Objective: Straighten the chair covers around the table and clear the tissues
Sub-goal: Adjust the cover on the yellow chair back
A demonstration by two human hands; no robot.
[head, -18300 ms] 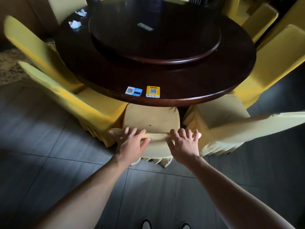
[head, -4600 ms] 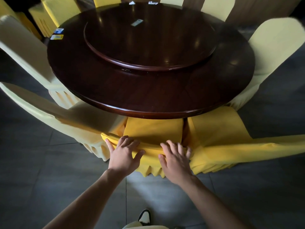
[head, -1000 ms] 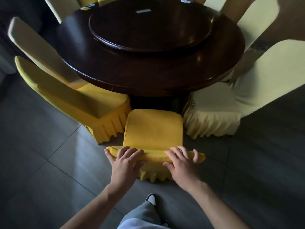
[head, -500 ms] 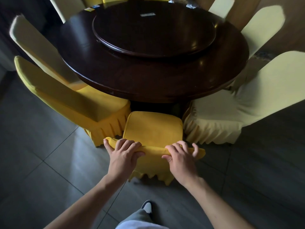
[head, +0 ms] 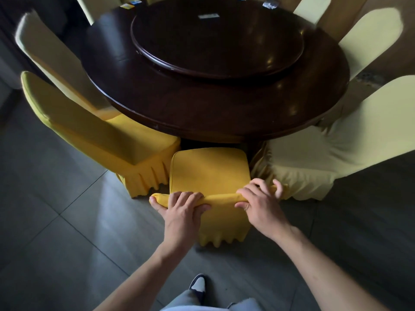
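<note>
A chair in a bright yellow cover (head: pixel 210 169) stands in front of me at the near edge of the dark round table (head: pixel 224 108). My left hand (head: pixel 183 212) and my right hand (head: pixel 261 202) both grip the top of its backrest, fingers curled over the fabric. Two white tissues (head: pixel 267 5) lie at the table's far edge, small and partly cut off by the frame.
Another yellow-covered chair (head: pixel 94 131) sits to the left, and a pale cream one (head: pixel 332 149) with a wrinkled seat to the right. More covered chairs ring the far side. A round turntable (head: pixel 217 39) tops the table. My shoe (head: pixel 197 286) rests on the grey tile floor.
The chair has shifted slightly toward the table and both hands have tightened on the backrest top. Earlier I held other chairs around the table the same way.
</note>
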